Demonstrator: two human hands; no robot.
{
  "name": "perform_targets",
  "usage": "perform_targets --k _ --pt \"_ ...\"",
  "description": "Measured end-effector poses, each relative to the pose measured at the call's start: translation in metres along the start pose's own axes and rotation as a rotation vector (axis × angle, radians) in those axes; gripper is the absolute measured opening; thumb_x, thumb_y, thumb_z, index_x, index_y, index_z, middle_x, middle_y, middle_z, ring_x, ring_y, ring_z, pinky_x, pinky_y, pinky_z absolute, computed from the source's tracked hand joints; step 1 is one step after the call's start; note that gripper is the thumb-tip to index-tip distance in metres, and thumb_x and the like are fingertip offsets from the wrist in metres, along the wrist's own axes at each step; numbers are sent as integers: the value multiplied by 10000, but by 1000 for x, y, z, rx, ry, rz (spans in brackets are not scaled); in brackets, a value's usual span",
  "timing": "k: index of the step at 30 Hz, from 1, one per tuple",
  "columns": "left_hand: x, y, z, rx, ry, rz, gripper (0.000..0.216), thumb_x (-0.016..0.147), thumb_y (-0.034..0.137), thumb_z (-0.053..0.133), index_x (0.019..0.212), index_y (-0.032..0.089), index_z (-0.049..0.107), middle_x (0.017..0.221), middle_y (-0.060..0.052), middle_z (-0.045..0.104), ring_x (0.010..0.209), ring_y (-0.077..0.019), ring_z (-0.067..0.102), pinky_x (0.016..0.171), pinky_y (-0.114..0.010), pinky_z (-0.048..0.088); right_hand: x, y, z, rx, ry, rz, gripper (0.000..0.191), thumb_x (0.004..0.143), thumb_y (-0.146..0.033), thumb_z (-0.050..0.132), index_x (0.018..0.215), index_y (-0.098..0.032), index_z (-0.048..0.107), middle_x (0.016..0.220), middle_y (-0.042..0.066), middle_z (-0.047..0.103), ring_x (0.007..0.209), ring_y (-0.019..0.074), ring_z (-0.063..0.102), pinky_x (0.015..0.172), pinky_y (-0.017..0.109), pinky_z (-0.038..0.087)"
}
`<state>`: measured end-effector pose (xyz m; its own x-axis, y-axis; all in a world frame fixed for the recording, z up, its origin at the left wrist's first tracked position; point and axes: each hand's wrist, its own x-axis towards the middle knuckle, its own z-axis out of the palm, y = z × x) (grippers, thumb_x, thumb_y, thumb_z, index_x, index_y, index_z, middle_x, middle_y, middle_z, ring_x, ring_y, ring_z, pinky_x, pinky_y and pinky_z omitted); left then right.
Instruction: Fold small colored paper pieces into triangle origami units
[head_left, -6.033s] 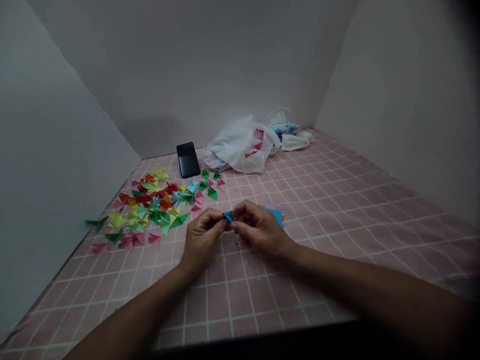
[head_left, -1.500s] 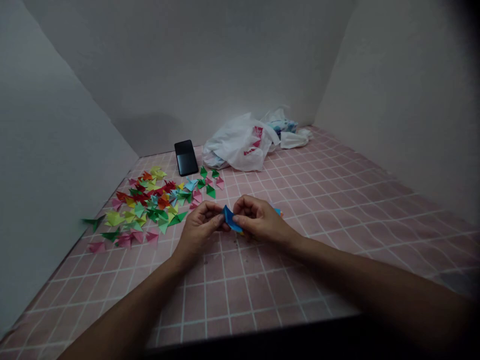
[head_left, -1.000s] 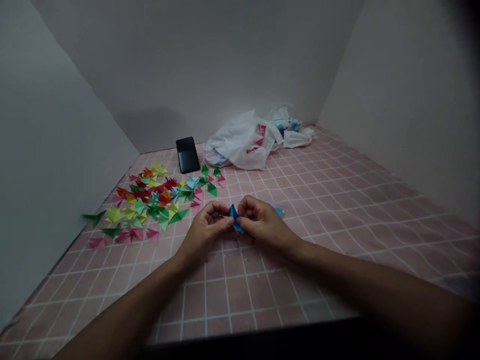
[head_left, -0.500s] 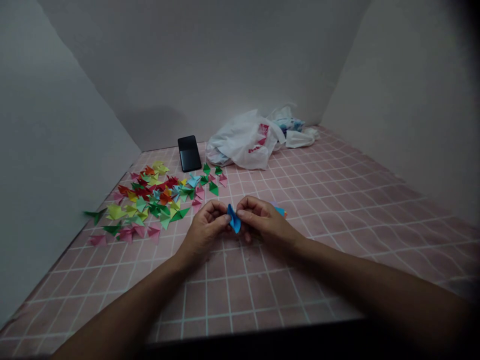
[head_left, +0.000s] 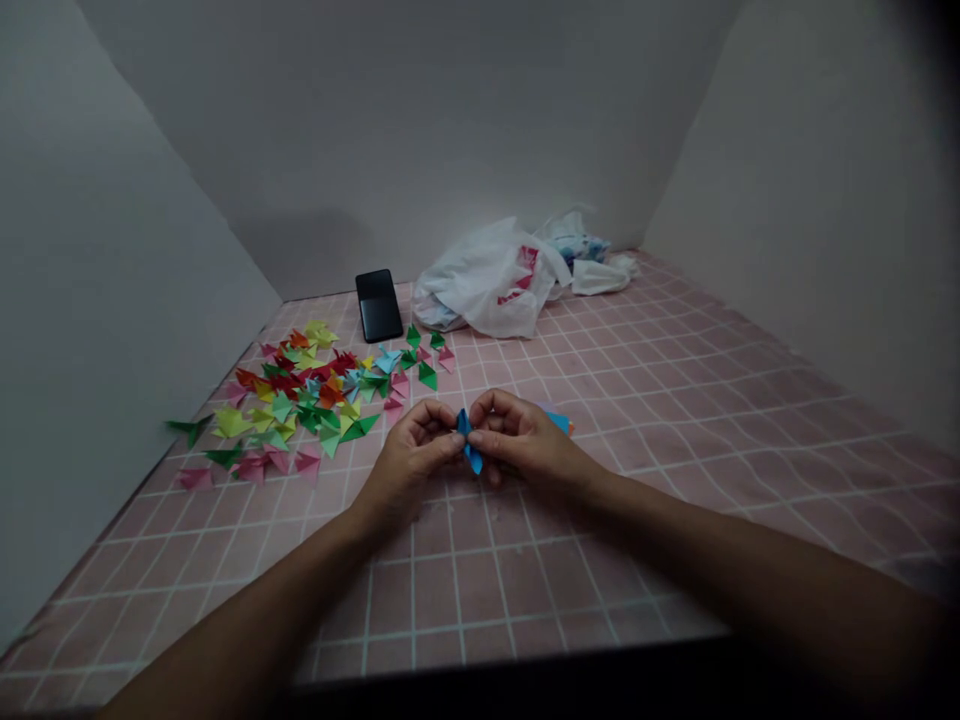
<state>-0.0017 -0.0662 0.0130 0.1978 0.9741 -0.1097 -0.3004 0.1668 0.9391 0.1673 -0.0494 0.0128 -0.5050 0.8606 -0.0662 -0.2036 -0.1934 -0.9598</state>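
Observation:
A small folded piece of blue origami paper [head_left: 473, 459] is pinched between both hands above the tablecloth, its narrow pointed end tilting down toward me. My left hand [head_left: 416, 448] grips its left side between thumb and fingers. From the right, my right hand [head_left: 525, 440] pinches it with the thumb tip close to the left thumb. Fingers cover much of the paper's middle. Partly hidden behind my right hand lies more blue paper [head_left: 557, 421] with a bit of orange at its edge. Left of my hands spreads a pile of folded paper cranes [head_left: 300, 390] in several colours.
A black phone [head_left: 379, 305] lies at the back, left of a white plastic bag [head_left: 487, 280] with red print. Crumpled white and blue packaging [head_left: 592, 258] sits farther right. A pink checked cloth [head_left: 675, 420] covers the table, with pale walls on three sides.
The blue paper has gone from spread and curved to narrower and pressed together. My right thumb and fingers have shifted slightly left, closer to my left thumb.

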Motion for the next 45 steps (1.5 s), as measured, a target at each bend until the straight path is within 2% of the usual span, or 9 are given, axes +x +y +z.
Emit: perform_targets --k 12,20,24,29,37,45 --pt "-1 0 1 69 13 -17 243 657 164 751 828 189 581 769 11 611 686 -124 585 636 -245 460 0 1 2 -127 25 -45 188 783 -239 634 855 -215 462 516 -90 557 386 82 508 377 177 353" --pt "1 0 -2 223 0 91 181 711 183 734 839 185 606 801 10 600 747 -124 562 693 -237 437 1 2 2 -161 40 -51 171 772 -222 618 857 -222 469 529 -86 553 387 82 496 378 183 350" --pt "1 0 -1 217 30 59 186 695 182 737 827 184 606 785 12 598 719 -122 558 671 -235 435 0 2 2 -205 69 -85 155 763 -216 629 842 -215 496 537 -88 537 402 77 496 395 185 365" --pt "1 -1 -1 153 34 3 200 677 181 740 824 184 605 746 17 602 655 -116 558 621 -234 433 1 1 2 -185 42 -31 167 761 -243 629 838 -217 483 521 -86 551 377 82 501 366 179 342" --pt "3 -2 0 159 60 16 221 657 163 756 824 174 611 755 14 609 681 -110 562 633 -226 438 2 3 2 -179 59 -8 150 755 -230 619 809 -219 479 498 -84 530 370 88 478 358 189 331" --pt "1 -1 -1 162 55 -45 222 665 154 723 832 188 580 750 23 609 665 -108 569 618 -227 444 0 1 3 -376 133 -85 101 757 -216 618 752 -201 518 564 -55 503 471 85 423 438 219 295"
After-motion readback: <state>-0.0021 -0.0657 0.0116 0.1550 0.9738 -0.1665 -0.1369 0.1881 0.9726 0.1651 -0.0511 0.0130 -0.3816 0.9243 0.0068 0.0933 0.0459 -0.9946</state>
